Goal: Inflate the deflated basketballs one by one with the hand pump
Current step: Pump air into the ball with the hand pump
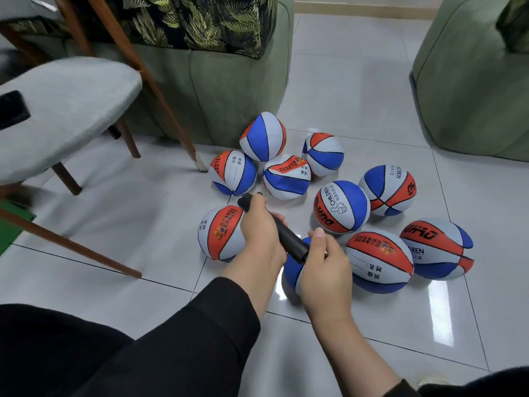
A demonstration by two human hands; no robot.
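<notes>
The black hand pump lies slanted above the floor, the left hand curled round its far barrel and the right hand gripping its near end. Basketballs nearby read "CHILDREN".

It was a living room in a home. A green upholstered sofa stood at the back with a dark leaf-print cushion on it, and a second green seat stood well apart to the right. A grey padded chair on brown wooden legs stood at the left. The floor was of glossy pale tiles that mirrored the light. Small red, white and blue basketballs lay scattered on the tiles near the sofa.
</notes>
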